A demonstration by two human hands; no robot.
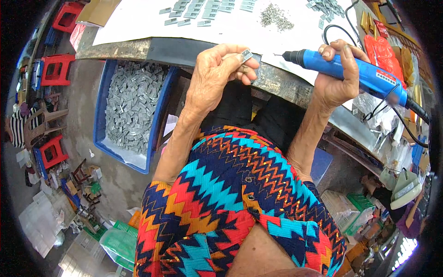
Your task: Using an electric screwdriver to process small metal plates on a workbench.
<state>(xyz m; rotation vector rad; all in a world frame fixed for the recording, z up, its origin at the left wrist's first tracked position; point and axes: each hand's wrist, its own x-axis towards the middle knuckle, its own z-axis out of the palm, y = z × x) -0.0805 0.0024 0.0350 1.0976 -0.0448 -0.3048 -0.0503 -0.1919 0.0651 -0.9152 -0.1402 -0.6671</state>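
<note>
My left hand (221, 64) pinches a small grey metal piece (247, 54) between thumb and fingers, just over the table's front edge. In my right hand (339, 76) is a blue electric screwdriver (325, 64), held sideways with its black nose and thin bit pointing left at the metal piece. A gap separates the bit from the piece. Whether a screw sits on the bit is too small to tell. On the white table top (138, 23) lie rows of similar grey pieces (210, 14) and a scatter of tiny screws (276, 18).
Left of my legs stands a blue bin (99, 124) full of grey metal pieces. More pieces (326, 8) lie at the table's far right, near a black cable (339, 27) and a red plastic bag (383, 55). Red stools (57, 69) stand on the floor at left.
</note>
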